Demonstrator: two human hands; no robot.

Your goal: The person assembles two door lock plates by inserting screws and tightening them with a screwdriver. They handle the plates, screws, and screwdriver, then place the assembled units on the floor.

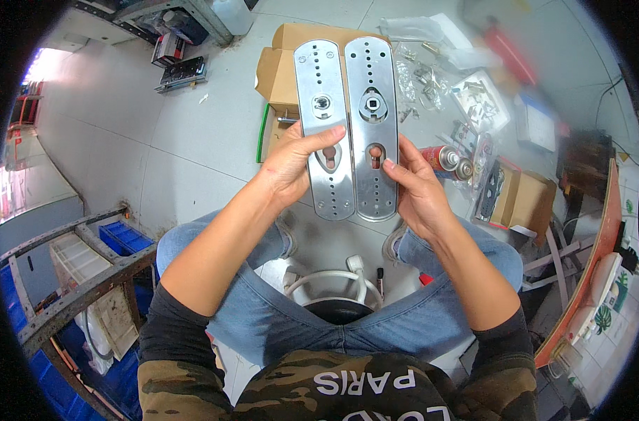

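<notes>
Holding two long silver perforated metal lock plates side by side over the grey floor (pixel 193 126), the person seems only at comparing them; nothing looks joined yet. The left plate (pixel 322 84) sits in the left hand (pixel 291 168), thumb across it; the right plate (pixel 373 77), at 3 o'clock, is pinched by the right hand (pixel 418 189), fingers closed.

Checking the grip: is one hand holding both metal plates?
No, the left hand holds the left plate and the right hand the right plate.
</notes>
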